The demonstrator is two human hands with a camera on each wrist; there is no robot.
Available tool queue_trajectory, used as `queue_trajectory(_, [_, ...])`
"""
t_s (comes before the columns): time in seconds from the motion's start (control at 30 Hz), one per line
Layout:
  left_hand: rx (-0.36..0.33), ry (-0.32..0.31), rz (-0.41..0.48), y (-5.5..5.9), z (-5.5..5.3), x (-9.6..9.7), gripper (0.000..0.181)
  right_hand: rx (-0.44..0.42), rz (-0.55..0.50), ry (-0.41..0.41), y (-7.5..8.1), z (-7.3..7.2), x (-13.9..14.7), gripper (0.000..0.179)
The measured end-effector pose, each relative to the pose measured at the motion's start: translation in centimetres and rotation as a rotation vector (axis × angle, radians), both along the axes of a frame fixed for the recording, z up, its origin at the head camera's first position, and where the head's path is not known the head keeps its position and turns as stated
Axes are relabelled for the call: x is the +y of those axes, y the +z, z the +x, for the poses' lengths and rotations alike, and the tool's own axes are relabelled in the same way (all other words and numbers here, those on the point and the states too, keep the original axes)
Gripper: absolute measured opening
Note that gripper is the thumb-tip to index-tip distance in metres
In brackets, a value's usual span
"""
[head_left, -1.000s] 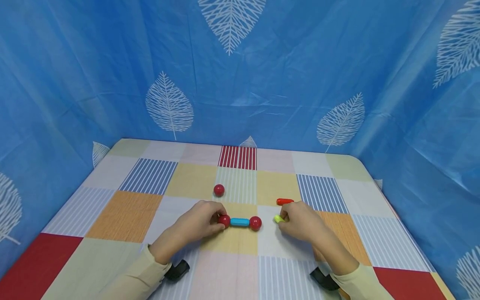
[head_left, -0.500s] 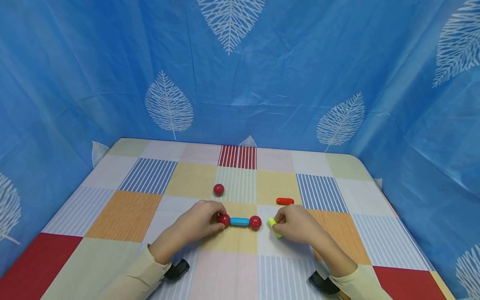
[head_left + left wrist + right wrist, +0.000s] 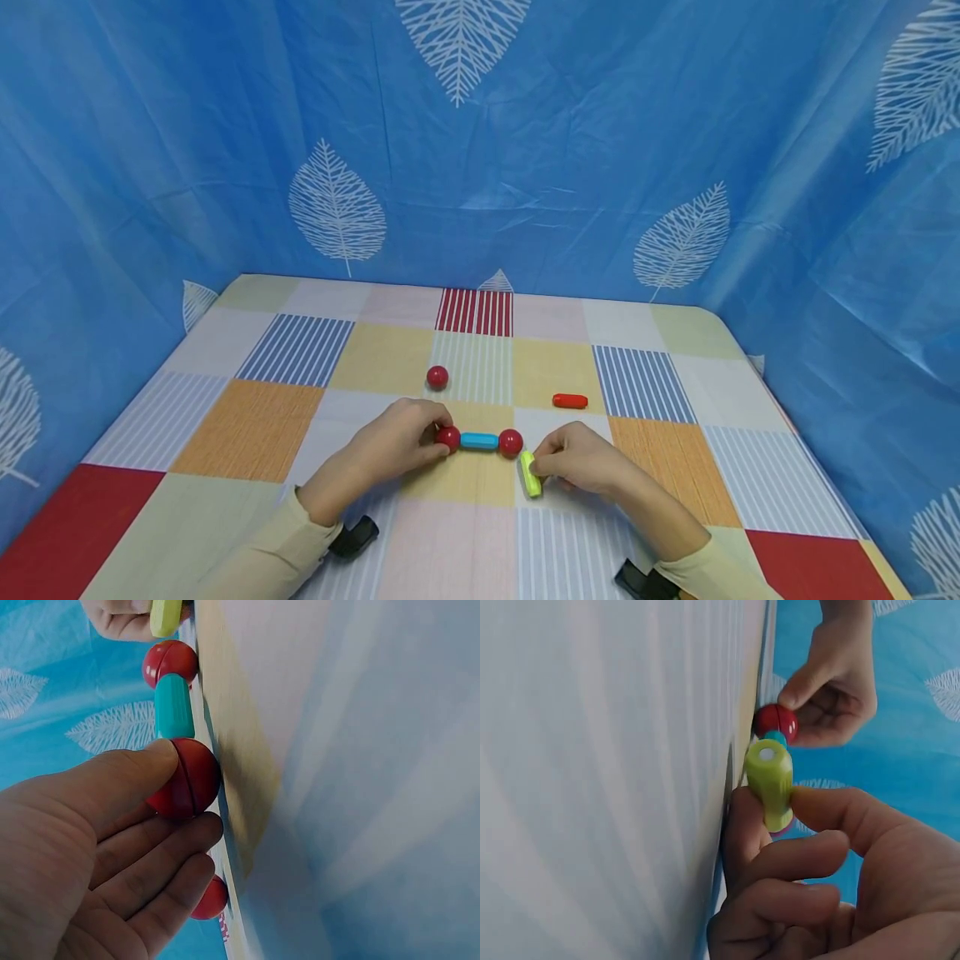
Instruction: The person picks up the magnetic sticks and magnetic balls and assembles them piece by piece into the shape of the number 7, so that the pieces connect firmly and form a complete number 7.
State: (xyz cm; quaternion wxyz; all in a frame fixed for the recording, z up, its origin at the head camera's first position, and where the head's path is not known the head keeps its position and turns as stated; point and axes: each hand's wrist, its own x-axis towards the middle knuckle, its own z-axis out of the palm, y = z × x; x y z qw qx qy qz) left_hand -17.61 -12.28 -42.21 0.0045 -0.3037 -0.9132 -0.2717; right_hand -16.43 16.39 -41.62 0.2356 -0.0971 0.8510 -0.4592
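My left hand [image 3: 405, 437] pinches a red ball [image 3: 196, 778] between thumb and fingers. That ball joins one end of a blue rod [image 3: 479, 442], and a second red ball [image 3: 511, 443] sits on the rod's other end. Between thumb and forefinger, my right hand [image 3: 581, 457] holds a yellow-green rod [image 3: 530, 474] just right of the second ball. In the right wrist view a pale round spot marks the near end face of this rod [image 3: 769, 780]. Whether the rod touches the ball I cannot tell.
Farther back on the patchwork tablecloth [image 3: 300, 437] lies a loose red ball [image 3: 437, 377]. A red rod [image 3: 570, 402] lies beyond my right hand. Blue leaf-printed curtains [image 3: 480, 183] enclose the table's back and sides.
My right hand has moved left with the yellow-green rod, bringing it beside the second ball and turning it to point more toward me. My left hand has stayed in place.
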Motion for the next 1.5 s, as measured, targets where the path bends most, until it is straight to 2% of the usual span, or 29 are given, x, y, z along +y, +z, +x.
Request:
queue_trajectory(0.2, [0.014,-0.003,-0.005,0.0,-0.1,0.0,0.019,-0.101,-0.117,0.020,-0.4,0.3,-0.4,0.009])
queue_trajectory(0.67, [0.044,-0.014,-0.033,0.1,0.0,0.0,0.021,-0.316,-0.272,-0.020,-1.0,0.7,-1.5,0.013])
queue_trajectory(1.0, [0.040,-0.017,-0.038,0.0,0.0,0.0,0.021,-0.384,-0.295,-0.039,-1.5,0.1,-1.8,0.016])
queue_trajectory(1.5, [0.048,-0.013,-0.042,0.1,0.1,0.0,0.022,-0.373,-0.305,-0.082,-1.4,0.0,-1.6,0.018])
